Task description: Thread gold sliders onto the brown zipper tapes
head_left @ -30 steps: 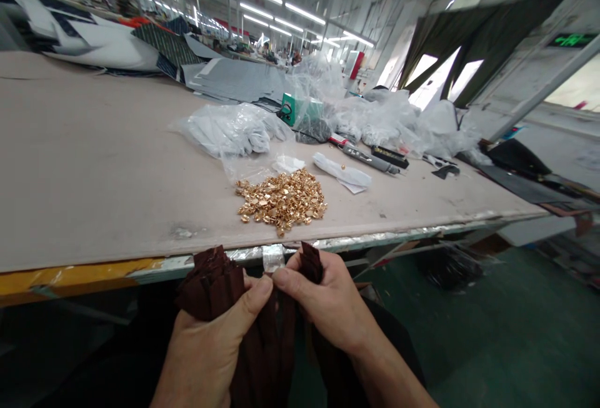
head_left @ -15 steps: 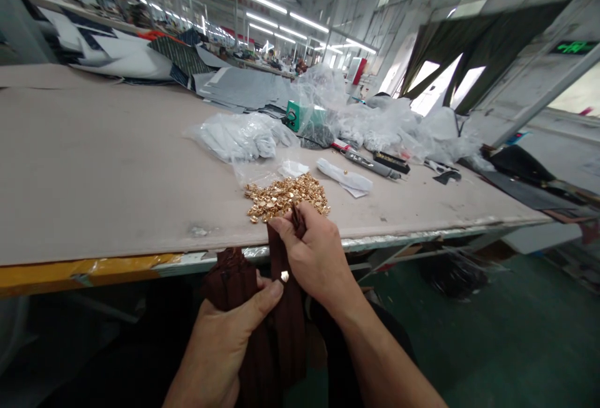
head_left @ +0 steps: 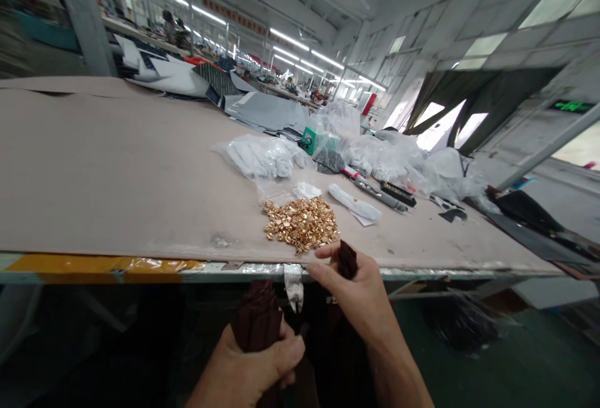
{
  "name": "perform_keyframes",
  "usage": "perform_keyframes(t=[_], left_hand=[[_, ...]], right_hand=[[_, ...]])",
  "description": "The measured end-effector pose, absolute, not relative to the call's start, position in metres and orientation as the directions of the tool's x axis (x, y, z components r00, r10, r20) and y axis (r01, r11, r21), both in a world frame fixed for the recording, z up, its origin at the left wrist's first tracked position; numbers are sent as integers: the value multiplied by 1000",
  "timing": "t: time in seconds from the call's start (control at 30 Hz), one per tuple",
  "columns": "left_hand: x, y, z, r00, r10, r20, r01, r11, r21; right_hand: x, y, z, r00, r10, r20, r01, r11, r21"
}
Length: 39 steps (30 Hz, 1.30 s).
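Two layered, dark-brown cloth bundles (head_left: 255, 322): the left hand (head_left: 255, 364) curls round one at seven o'clock, the right hand (head_left: 364, 292) clasps another at five, near one gold pile (head_left: 302, 225).

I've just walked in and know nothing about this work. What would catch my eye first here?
Probably the glinting heap of small gold-coloured metal pieces, near the front edge of the broad table. Next, just before that edge, the two hands: the left hand grips a thick bundle of dark brown strips, and the right hand a smaller dark brown bunch. Crumpled clear plastic bags lie behind the heap.
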<state>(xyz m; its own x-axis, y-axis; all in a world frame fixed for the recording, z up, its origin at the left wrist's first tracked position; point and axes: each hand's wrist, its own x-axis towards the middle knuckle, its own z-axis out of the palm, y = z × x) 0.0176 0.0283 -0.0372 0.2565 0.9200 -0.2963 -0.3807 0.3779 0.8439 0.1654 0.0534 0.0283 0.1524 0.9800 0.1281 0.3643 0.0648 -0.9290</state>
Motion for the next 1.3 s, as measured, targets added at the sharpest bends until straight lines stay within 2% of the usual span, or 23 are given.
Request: perform_keyframes(t=[0.1, 0.2, 0.3, 0.4, 0.5, 0.63, 0.83, 0.93, 1.07, 1.17, 1.3], left_hand=[[15, 33, -40, 242, 920, -307, -382, 382, 842], [14, 35, -36, 212, 924, -319, -379, 378, 845], [14, 34, -29, 174, 926, -335, -396, 378, 837], [13, 34, -24, 136, 922, -362, -416, 385, 824], [11, 34, -23, 143, 905, -400, -429, 421, 799], [9, 35, -27, 190, 906, -377, -449, 422, 788], [9, 32, -18, 141, 903, -406, -433, 425, 795], [9, 29, -13, 148, 866, -478, -471, 487, 736], [11, 25, -13, 240, 834, -498, -527, 542, 654], [13, 21, -16, 279, 829, -484, -529, 554, 643], [15, 21, -18, 290, 835, -468, -561, 545, 624]], right_hand=[[161, 66, 27, 146, 963, 228, 620, 91, -780], [148, 76, 28, 107, 954, 281, 886, 37, -461], [141, 81, 29, 49, 952, 303, 974, 21, -225], [144, 80, 27, -3, 956, 292, 988, 48, -146], [151, 76, 26, -48, 955, 292, 987, 89, -130], [155, 73, 27, -96, 959, 268, 984, 132, -121], [155, 74, 28, -88, 949, 301, 969, 152, -197], [159, 63, 31, -96, 942, 320, 899, 220, -379], [165, 32, 37, -184, 975, 127, 680, 219, -700], [164, 14, 32, -189, 981, 38, 564, 140, -814], [158, 7, 19, -110, 994, -26, 337, 13, -942]])
